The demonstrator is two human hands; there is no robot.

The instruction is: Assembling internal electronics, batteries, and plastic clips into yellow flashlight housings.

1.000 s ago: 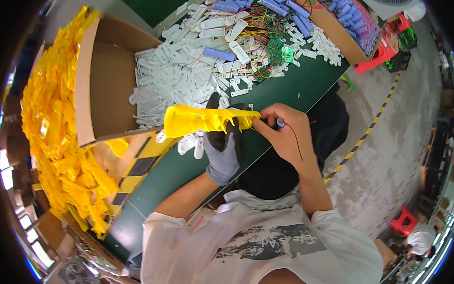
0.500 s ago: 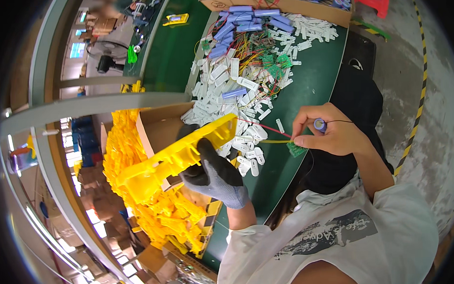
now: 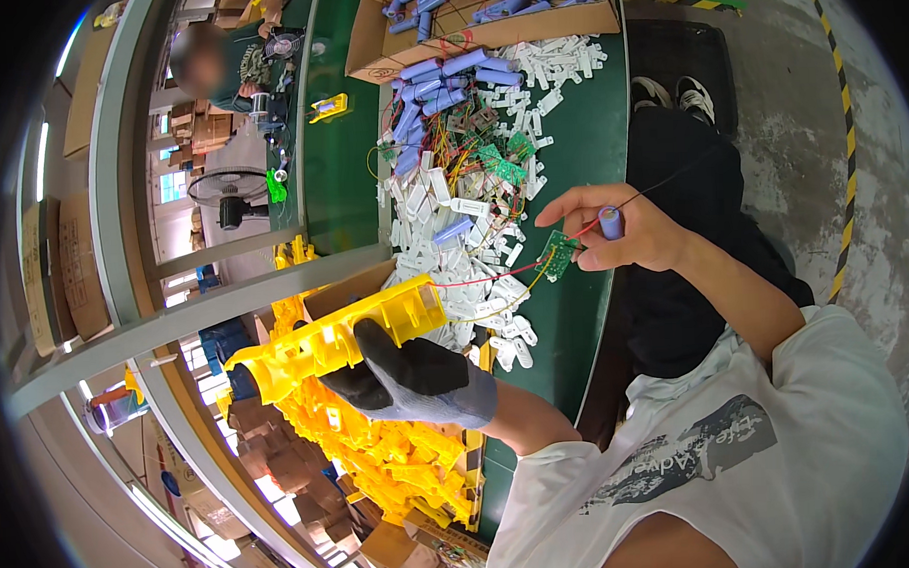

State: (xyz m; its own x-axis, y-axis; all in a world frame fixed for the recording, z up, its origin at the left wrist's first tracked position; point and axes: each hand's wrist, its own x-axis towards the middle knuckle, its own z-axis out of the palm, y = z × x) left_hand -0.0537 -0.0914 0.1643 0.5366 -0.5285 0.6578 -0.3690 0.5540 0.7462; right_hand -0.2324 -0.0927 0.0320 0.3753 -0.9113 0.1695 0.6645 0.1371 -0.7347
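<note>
A yellow plastic housing (image 3: 376,322) with inner ribs is gripped in my left hand (image 3: 418,377), which wears a grey and black glove. My bare right hand (image 3: 638,230) curls round a purple battery cell (image 3: 611,224); its index finger is lifted off the thumb. Close to the thumb tip hangs a small green circuit board (image 3: 555,256); whether the thumb touches it I cannot tell. A red wire (image 3: 489,279) and a yellow wire (image 3: 520,300) stretch from the board toward the housing's right end. One dark wire trails from the cell past my wrist.
White plastic pieces (image 3: 442,199) cover the green bench (image 3: 575,160), with loose cells, wires and boards among them. Behind stands a carton (image 3: 526,29) of cells. Yellow housings (image 3: 380,447) are heaped at left, below a grey metal rail (image 3: 205,315). A person (image 3: 232,66) is farther off.
My right index finger has opened away from the thumb, and the circuit board has swung up into fuller view. The housing has tilted flatter in my left hand. The whole view has shifted.
</note>
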